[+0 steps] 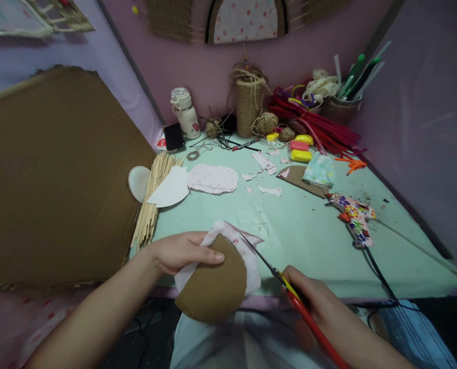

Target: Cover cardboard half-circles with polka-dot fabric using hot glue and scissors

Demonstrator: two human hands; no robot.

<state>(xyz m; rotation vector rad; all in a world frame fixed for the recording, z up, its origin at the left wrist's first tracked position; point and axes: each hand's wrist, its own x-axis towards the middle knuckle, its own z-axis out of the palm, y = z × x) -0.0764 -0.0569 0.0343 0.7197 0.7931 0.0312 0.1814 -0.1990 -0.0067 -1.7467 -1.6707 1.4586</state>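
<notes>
Left forearm [97, 310] and right forearm [361, 325] are bare as far as they show, slim and smooth in outline, widening toward the elbow ends. Left hand [185, 251] and right hand [311, 292] are ungloved. Below shows a garment [209, 341], pale grey-white, plain, softly creased, its cut too dim to tell.
</notes>
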